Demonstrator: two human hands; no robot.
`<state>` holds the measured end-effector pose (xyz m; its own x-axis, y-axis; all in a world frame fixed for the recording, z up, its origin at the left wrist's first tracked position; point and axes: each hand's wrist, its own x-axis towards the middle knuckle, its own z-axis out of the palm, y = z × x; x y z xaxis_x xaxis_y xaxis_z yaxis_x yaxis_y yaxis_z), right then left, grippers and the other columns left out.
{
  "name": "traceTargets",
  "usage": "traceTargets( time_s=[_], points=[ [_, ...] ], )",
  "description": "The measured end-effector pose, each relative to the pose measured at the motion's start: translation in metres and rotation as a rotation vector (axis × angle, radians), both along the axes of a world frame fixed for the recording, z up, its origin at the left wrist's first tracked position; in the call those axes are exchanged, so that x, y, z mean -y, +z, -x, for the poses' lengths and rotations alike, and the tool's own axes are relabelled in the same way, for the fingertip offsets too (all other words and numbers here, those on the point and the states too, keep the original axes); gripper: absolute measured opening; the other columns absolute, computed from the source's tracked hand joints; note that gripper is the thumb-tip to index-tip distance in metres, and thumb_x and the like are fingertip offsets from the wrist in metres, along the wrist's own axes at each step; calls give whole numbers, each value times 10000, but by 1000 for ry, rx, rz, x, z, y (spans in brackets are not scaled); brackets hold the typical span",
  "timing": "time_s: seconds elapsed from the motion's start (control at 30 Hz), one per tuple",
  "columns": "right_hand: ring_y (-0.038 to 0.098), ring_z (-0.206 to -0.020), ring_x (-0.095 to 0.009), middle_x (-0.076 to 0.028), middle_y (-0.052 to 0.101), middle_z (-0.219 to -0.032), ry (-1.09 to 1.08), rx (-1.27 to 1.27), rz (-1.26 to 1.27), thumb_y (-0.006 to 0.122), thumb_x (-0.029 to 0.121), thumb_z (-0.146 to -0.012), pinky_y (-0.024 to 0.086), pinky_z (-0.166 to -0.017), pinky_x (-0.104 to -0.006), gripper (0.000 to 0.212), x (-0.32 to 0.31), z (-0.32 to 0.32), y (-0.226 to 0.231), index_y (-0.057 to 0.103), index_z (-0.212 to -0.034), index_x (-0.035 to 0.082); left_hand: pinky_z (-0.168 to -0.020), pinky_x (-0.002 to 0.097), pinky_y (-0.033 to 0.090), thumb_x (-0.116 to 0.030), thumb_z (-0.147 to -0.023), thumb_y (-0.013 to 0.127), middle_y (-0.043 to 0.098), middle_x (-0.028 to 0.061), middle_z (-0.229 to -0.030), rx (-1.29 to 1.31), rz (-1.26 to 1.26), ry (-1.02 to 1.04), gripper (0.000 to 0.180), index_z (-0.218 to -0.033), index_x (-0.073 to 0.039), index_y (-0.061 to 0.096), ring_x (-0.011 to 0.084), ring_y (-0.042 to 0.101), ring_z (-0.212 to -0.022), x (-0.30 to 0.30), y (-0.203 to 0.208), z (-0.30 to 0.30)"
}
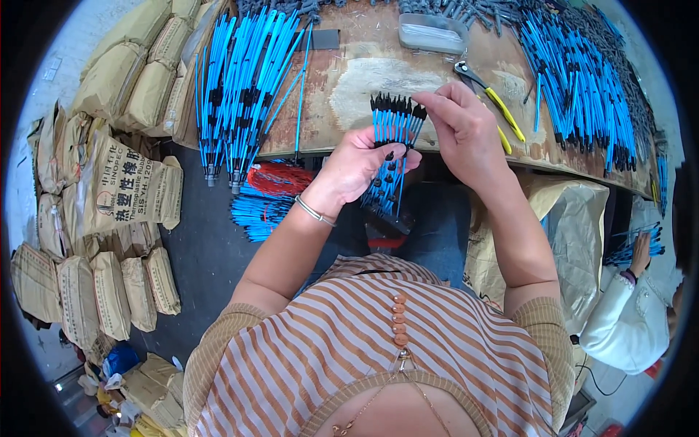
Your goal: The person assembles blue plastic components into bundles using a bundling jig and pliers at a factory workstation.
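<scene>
My left hand (355, 166) grips a bundle of blue rods with black tips (394, 125), held upright in front of the wooden table's edge (342, 149). My right hand (460, 125) pinches the black tip of the rod at the bundle's right side, thumb and forefinger closed on it. More blue rods hang below my left hand toward my lap. A thin silver bracelet circles my left wrist.
Large heaps of blue rods lie on the table at left (244, 80) and right (575, 80). Yellow-handled pliers (489, 93) and a clear plastic tray (431, 33) sit behind my hands. Tan sacks (109, 197) are stacked at left. Another person in white (633, 306) sits at right.
</scene>
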<state>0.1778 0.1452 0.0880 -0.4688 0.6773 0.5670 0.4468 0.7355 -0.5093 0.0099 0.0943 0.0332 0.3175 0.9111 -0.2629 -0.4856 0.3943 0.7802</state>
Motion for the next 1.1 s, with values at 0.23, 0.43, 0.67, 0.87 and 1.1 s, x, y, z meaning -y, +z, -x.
traceTargets(
  time_s=[0.23, 0.43, 0.67, 0.87, 1.1],
  points=[
    [541, -671, -219, -101, 538, -752, -9, -32, 20, 561, -75, -758, 429, -602, -284, 233, 2, 2, -2, 630, -960, 19, -713, 303, 539, 30, -859, 506, 648, 121, -872, 2, 36, 32, 176, -1004, -19, 593, 212, 644, -808, 2, 7, -2],
    [540, -679, -210, -92, 536, -758, 72, -70, 160, 565, -60, -765, 424, -601, -278, 213, -7, -2, -3, 632, -952, 17, -734, 318, 532, 4, -854, 527, 646, 128, -892, -7, 12, -6, 190, -1036, -18, 579, 221, 640, -836, 0, 3, 2],
    [533, -690, -198, -77, 529, -756, 44, 40, -24, 563, -47, -780, 419, -607, -268, 192, -6, 0, 3, 631, -947, 19, -787, 359, 520, -40, -839, 571, 641, 147, -936, -16, -4, -53, 257, -1094, -14, 550, 248, 634, -888, -1, -1, 6],
    [535, -686, -206, -81, 535, -761, 107, -2, 86, 574, -43, -774, 422, -601, -276, 191, -8, 1, 5, 632, -944, 21, -794, 360, 515, -22, -835, 564, 642, 143, -929, -24, -17, -74, 242, -1078, -13, 561, 238, 632, -888, -1, -2, 9],
    [555, -697, -212, -87, 551, -782, 127, 27, -45, 592, -33, -764, 434, -603, -282, 184, -9, 5, 8, 631, -937, 20, -769, 330, 516, 22, -838, 533, 642, 125, -904, -47, -10, -89, 225, -1055, -15, 579, 217, 633, -863, 0, 6, 9]
  ],
)
